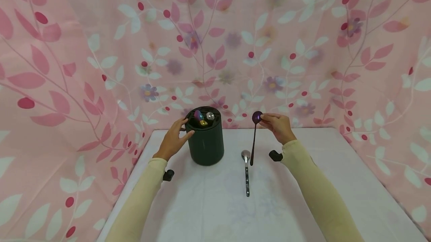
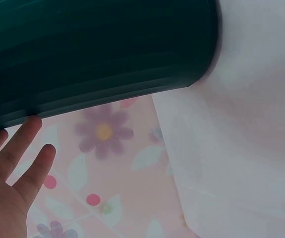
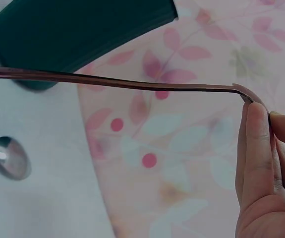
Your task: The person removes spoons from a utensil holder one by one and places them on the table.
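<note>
A long-handled purple spoon [image 1: 257, 117] hangs handle-down from my right hand [image 1: 277, 126], which pinches its round bowl between thumb and fingers. In the right wrist view its thin handle [image 3: 132, 85] runs out level to the left. My left hand [image 1: 176, 139] rests at the left side of a dark green utensil holder [image 1: 206, 146], fingers spread near the rim. The left wrist view shows those fingertips [image 2: 33, 124] at the holder's wall. Heads of several utensils show in the holder: an iridescent one [image 1: 198, 115], a silver one [image 1: 210, 116] and a gold one [image 1: 203, 123].
On the white tabletop [image 1: 208, 204], a silver spoon [image 1: 246, 155] with a dark, riveted handle lies right of the holder, below the purple spoon. A pink floral cloth [image 1: 215, 47] hangs behind the table and along both sides.
</note>
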{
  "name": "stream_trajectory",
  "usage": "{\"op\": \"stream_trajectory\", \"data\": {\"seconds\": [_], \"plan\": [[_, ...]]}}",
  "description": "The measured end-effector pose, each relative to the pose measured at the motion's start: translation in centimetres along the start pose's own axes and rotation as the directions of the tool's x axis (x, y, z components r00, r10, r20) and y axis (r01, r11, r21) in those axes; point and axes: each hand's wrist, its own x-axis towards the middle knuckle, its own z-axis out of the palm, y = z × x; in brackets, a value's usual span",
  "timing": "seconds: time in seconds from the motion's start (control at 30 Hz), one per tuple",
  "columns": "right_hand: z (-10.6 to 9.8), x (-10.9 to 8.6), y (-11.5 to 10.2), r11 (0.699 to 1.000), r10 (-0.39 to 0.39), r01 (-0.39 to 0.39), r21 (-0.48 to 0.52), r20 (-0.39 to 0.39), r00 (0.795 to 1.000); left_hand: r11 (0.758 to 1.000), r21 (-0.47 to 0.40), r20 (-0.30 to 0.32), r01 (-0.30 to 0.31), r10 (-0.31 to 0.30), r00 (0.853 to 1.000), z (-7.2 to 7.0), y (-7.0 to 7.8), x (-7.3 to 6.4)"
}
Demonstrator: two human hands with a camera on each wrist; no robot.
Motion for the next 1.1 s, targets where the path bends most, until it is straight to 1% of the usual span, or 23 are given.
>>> {"op": "stream_trajectory", "data": {"seconds": [0.17,0.3,0.43,0.6,0.87,0.93,1.1], "plan": [[-1.3,0.2,1.6,0.999,0.05,-0.05,-0.007,-0.016,0.999,1.0,0.008,-0.01,0.001,-0.001,1.0,0.0,-0.1,0.1],[-2.5,0.5,2.9,0.994,0.106,-0.108,-0.031,-0.039,0.994,1.0,0.006,-0.013,-0.007,0.007,1.0,-0.1,-0.2,0.2],[-3.8,0.4,4.3,0.984,0.167,-0.17,-0.051,-0.064,0.984,1.0,0.003,-0.014,-0.015,0.015,1.0,-0.1,-0.1,0.2],[-5.4,0.3,6.2,0.969,0.236,-0.242,-0.044,-0.098,0.967,1.0,-0.003,-0.008,-0.017,0.017,1.0,0.0,-0.1,0.1],[-7.4,0.1,8.9,0.953,0.29,-0.298,-0.046,-0.132,0.948,1.0,-0.006,-0.008,-0.016,0.016,1.0,0.2,-0.3,0.1],[-7.7,0.2,9.4,0.952,0.297,-0.305,-0.038,-0.137,0.945,1.0,-0.005,-0.011,-0.018,0.018,1.0,0.2,-0.3,0.1],[-8.1,0.1,10.5,0.948,0.298,-0.312,-0.063,-0.167,0.94,1.0,0.0,-0.017,-0.014,0.015,1.0,0.1,-0.2,0.1]]}}
